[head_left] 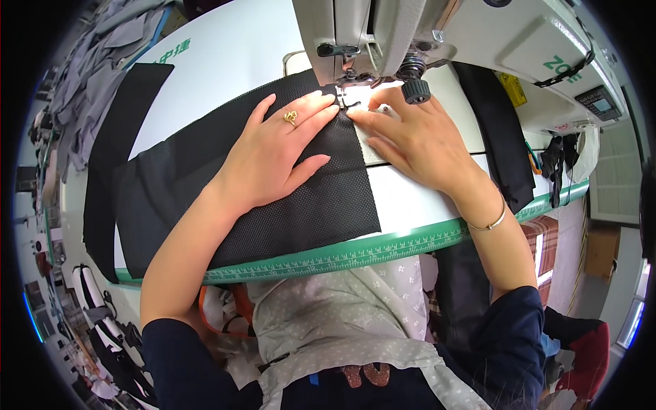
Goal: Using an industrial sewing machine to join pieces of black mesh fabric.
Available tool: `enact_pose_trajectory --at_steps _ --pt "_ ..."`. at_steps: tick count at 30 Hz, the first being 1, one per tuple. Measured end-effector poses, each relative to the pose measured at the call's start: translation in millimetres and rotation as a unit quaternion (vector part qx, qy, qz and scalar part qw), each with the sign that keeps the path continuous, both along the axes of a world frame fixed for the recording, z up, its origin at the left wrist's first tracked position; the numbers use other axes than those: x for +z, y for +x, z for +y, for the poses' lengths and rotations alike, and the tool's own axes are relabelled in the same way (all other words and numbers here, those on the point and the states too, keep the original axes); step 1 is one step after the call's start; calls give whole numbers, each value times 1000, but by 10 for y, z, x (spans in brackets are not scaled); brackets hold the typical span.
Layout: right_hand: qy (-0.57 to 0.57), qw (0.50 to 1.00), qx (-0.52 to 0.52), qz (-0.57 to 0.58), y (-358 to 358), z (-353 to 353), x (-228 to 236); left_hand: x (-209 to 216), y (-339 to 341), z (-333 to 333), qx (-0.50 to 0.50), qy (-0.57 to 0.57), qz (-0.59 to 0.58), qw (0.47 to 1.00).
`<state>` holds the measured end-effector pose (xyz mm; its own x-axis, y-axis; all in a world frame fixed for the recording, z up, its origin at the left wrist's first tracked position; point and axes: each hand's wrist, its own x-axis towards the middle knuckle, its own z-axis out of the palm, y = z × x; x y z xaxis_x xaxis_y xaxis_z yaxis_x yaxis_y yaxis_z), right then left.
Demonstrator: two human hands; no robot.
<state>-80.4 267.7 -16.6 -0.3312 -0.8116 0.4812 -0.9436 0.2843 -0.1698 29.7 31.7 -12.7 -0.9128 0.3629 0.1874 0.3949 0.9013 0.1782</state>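
My left hand, with a gold ring on one finger, lies flat on a black mesh fabric panel, fingers spread toward the needle. My right hand presses the panel's right edge just in front of the presser foot of a white sewing machine. Its fingertips touch the fabric edge near the lit needle area. A thin bracelet sits on my right wrist. Neither hand grips anything; both press down on the cloth.
The white sewing table has a green ruler strip along its front edge. More black fabric lies at the left, and a black strip at the right. Grey cloth is piled at the far left. A control panel sits on the machine's right.
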Motion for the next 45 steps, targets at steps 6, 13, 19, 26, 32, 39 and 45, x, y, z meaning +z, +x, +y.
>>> enact_pose_trajectory --at_steps 6,13,19,26,32,39,45 --pt "-37 999 -9 6 -47 3 -66 -43 -52 -8 16 5 8 1000" --pt "-69 998 3 15 -99 -15 -55 -28 -66 -6 20 6 3 1000" --pt "-55 998 -2 -29 -104 -6 -90 -67 -42 39 35 -8 2 999" --pt "-89 996 -8 -4 -147 -16 -67 -28 -81 55 47 -8 -2 999" --pt "-98 995 -4 2 -66 85 -4 -34 -46 -71 41 37 -18 998" --pt "0 973 140 -181 809 395 319 224 689 -1074 147 12 -58 987" --pt "33 989 84 -121 788 499 131 262 1215 -920 180 21 -120 976"
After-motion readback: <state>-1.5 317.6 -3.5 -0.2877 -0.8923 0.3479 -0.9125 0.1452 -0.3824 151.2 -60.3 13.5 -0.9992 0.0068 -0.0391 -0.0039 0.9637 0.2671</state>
